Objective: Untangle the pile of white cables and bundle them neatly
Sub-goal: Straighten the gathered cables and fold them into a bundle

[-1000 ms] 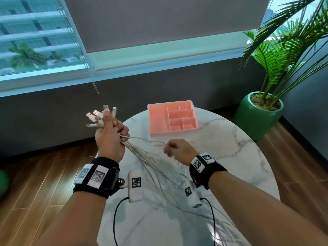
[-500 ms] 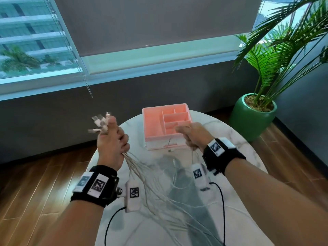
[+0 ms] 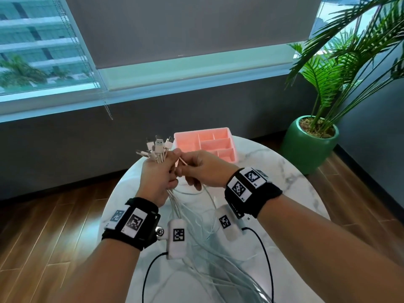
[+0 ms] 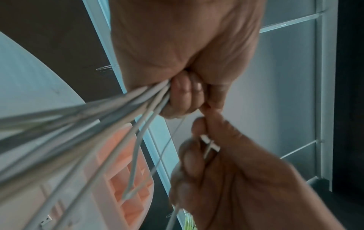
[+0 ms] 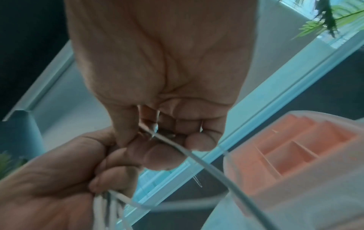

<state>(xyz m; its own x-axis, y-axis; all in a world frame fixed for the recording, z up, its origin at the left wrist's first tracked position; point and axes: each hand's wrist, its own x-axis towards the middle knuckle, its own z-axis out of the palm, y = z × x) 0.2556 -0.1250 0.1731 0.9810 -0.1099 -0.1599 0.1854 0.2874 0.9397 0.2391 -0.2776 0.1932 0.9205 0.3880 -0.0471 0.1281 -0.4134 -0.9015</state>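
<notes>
My left hand [image 3: 157, 176] grips a bunch of white cables [image 3: 197, 235] above the marble table's left part, with their plug ends [image 3: 157, 148] sticking up from the fist. The strands [image 4: 82, 124] fan down out of the fist to the table. My right hand [image 3: 197, 169] is pressed against the left one and pinches the end of a single white cable [image 3: 181, 162] between thumb and fingers. In the right wrist view that cable [image 5: 208, 165] runs from the curled right fingers down past the tray. The left wrist view shows its plug [image 4: 209, 144] inside the right hand's pinch.
A pink divided tray [image 3: 220, 142] stands at the far side of the round white marble table [image 3: 284, 184]. A palm in a green pot [image 3: 308, 147] is on the wooden floor at the right. A window and dark wall lie beyond.
My right hand came back from beside the pink tray to the left hand, bringing one cable end with it. The left hand kept its grip and moved slightly toward the middle.
</notes>
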